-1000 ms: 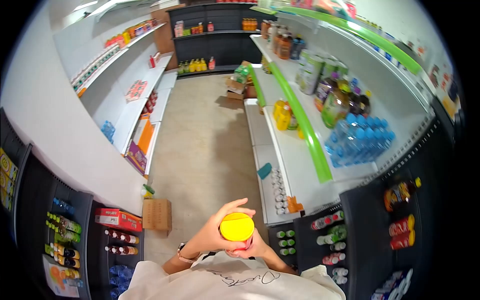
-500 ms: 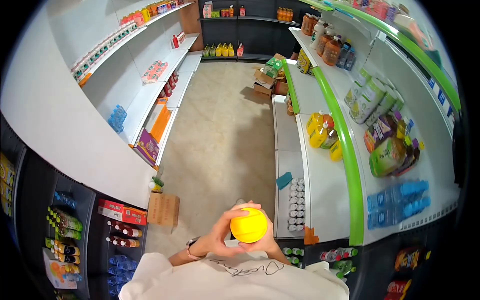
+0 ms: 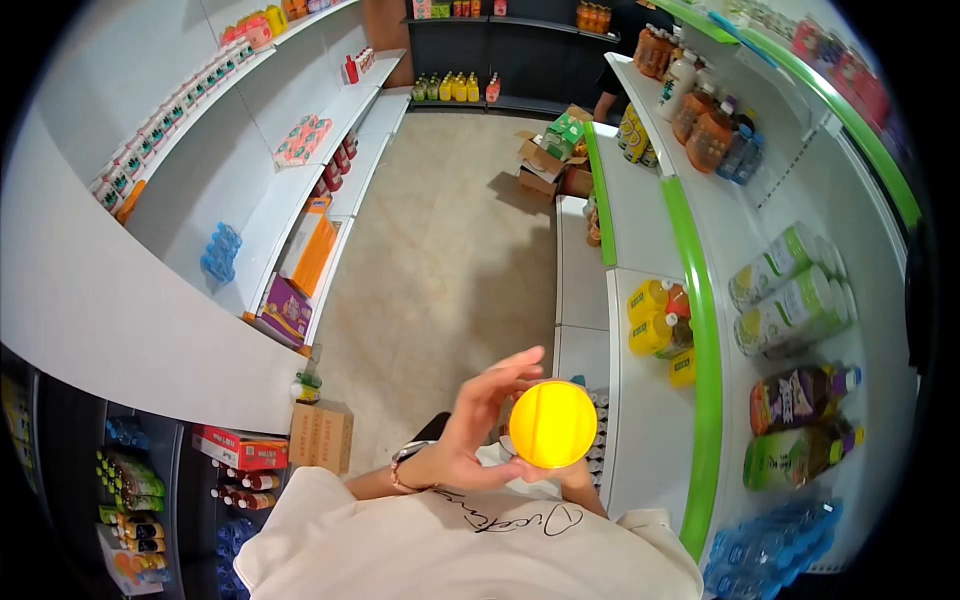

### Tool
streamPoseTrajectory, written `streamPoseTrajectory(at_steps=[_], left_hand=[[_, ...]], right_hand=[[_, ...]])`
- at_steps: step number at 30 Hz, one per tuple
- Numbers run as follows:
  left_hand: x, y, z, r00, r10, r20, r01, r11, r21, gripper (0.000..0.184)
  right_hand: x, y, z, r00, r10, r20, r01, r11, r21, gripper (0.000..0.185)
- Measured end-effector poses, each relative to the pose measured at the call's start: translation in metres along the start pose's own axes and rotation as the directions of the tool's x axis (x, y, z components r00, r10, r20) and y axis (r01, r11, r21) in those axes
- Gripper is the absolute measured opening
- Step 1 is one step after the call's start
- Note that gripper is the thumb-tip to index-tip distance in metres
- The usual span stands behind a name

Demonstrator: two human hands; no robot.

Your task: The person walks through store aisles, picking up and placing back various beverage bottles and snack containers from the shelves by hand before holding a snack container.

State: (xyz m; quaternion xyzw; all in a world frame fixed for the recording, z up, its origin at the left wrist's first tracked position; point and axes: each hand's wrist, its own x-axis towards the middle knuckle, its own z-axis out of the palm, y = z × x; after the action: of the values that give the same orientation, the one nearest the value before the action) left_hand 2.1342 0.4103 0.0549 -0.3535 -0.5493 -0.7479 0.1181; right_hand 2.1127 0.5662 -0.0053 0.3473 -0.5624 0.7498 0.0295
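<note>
A round container with a bright yellow lid [image 3: 553, 425] stands in front of my chest, its lid facing up. My right hand [image 3: 574, 474] is under and behind it, mostly hidden, holding the container. My left hand [image 3: 480, 425] is at the container's left side with its fingers spread and raised; the thumb tip is by the lid's lower edge. The container's body is almost wholly hidden beneath the lid.
White shelving [image 3: 655, 450] with green edges holds bottles and cans on the right. Left shelves [image 3: 265, 235] carry boxes and small bottles. A cardboard box [image 3: 320, 438] stands on the floor at lower left. Part of a person in dark clothing [image 3: 628, 40] shows at the back.
The view has turned, and the container has shifted right in it. My left hand's fingers have opened away from the container, which they were wrapped round earlier.
</note>
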Motion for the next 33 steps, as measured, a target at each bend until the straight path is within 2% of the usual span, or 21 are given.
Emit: streamPoseTrajectory(at_steps=[5,7,8,11,12,13,15,16,17,19,21,23,24,25,27,28,29,30,31,32,33], left_hand=[[0.049,-0.04,-0.055,0.997,-0.06,0.041,0.06,0.998,0.0,0.094],[0.064,-0.063,-0.077,1.0,0.022,0.002,-0.02,0.958,-0.285,0.084],[0.073,-0.074,-0.085,0.997,0.07,-0.022,-0.073,0.959,-0.273,0.07],[0.114,-0.1,-0.131,0.98,0.193,-0.041,-0.195,0.925,-0.327,0.056],[0.13,-0.107,-0.145,0.977,0.189,-0.097,-0.213,0.87,-0.444,0.049],[0.149,-0.116,-0.161,0.978,0.185,-0.098,-0.21,0.87,-0.446,0.049],[0.194,-0.134,-0.2,0.911,0.389,-0.136,-0.329,0.486,-0.809,0.046],[0.215,-0.141,-0.218,0.889,0.457,-0.025,-0.323,0.588,-0.742,0.051],[0.23,-0.145,-0.233,0.889,0.457,-0.023,-0.32,0.584,-0.746,0.051],[0.256,-0.149,-0.263,0.977,0.212,-0.028,-0.177,0.729,-0.661,0.06],[0.287,-0.166,-0.3,0.974,0.219,0.055,-0.136,0.764,-0.631,0.072],[0.317,-0.177,-0.322,0.991,0.136,-0.009,-0.127,0.895,-0.427,0.076],[0.328,-0.183,-0.334,0.994,0.106,0.01,-0.093,0.904,-0.417,0.083],[0.339,-0.188,-0.344,0.995,0.097,0.009,-0.084,0.903,-0.421,0.083],[0.364,-0.195,-0.362,0.995,-0.096,-0.038,0.078,0.943,-0.322,0.077],[0.368,-0.209,-0.375,0.985,-0.126,-0.114,0.068,0.907,-0.416,0.063],[0.379,-0.229,-0.389,0.985,-0.128,-0.112,0.071,0.906,-0.416,0.063],[0.394,-0.249,-0.401,0.991,0.127,-0.029,-0.123,0.837,-0.533,0.054],[0.407,-0.264,-0.413,0.924,0.382,0.017,-0.28,0.706,-0.651,0.046],[0.415,-0.27,-0.421,0.965,0.261,0.003,-0.171,0.64,-0.749,0.037],[0.428,-0.279,-0.429,0.966,0.259,0.004,-0.168,0.64,-0.75,0.037]], right_hand=[[0.065,0.054,-0.015,1.0,0.015,-0.009,-0.014,0.999,0.043,0.091],[0.095,0.069,-0.027,0.995,-0.044,0.092,0.043,0.999,0.006,0.087],[0.108,0.074,-0.027,0.996,0.017,0.092,-0.016,1.0,-0.013,0.079],[0.165,0.099,-0.039,0.989,0.019,0.145,-0.016,1.0,-0.024,0.069],[0.201,0.093,-0.029,0.992,-0.105,0.074,0.11,0.992,-0.069,0.065],[0.236,0.097,-0.032,0.992,-0.102,0.071,0.107,0.992,-0.069,0.065],[0.299,0.103,-0.038,0.974,-0.022,0.227,-0.058,0.938,0.342,0.069],[0.321,0.095,-0.029,0.995,0.012,0.095,-0.067,0.798,0.599,0.061],[0.343,0.106,-0.032,0.996,0.012,0.092,-0.064,0.801,0.596,0.061],[0.387,0.129,-0.04,0.985,-0.155,0.072,0.13,0.953,0.272,0.048],[0.42,0.158,-0.059,0.987,-0.1,0.126,0.064,0.962,0.265,0.038],[0.447,0.198,-0.075,0.977,0.102,0.188,-0.162,0.926,0.34,0.053],[0.463,0.206,-0.075,0.989,-0.015,0.15,-0.01,0.986,0.164,0.069],[0.469,0.219,-0.079,0.99,-0.008,0.143,-0.016,0.986,0.166,0.069],[0.482,0.24,-0.086,0.972,0.233,0.017,-0.229,0.965,-0.128,0.08],[0.497,0.243,-0.094,0.986,0.161,0.045,-0.15,0.971,-0.185,0.075],[0.515,0.249,-0.095,0.986,0.161,0.042,-0.151,0.971,-0.184,0.075],[0.532,0.258,-0.093,0.973,0.21,-0.094,-0.198,0.972,0.123,0.072],[0.55,0.267,-0.094,0.934,0.292,-0.207,-0.184,0.888,0.422,0.069],[0.569,0.277,-0.101,0.913,0.313,-0.264,-0.209,0.911,0.355,0.062],[0.586,0.293,-0.11,0.912,0.313,-0.266,-0.209,0.911,0.356,0.062]])
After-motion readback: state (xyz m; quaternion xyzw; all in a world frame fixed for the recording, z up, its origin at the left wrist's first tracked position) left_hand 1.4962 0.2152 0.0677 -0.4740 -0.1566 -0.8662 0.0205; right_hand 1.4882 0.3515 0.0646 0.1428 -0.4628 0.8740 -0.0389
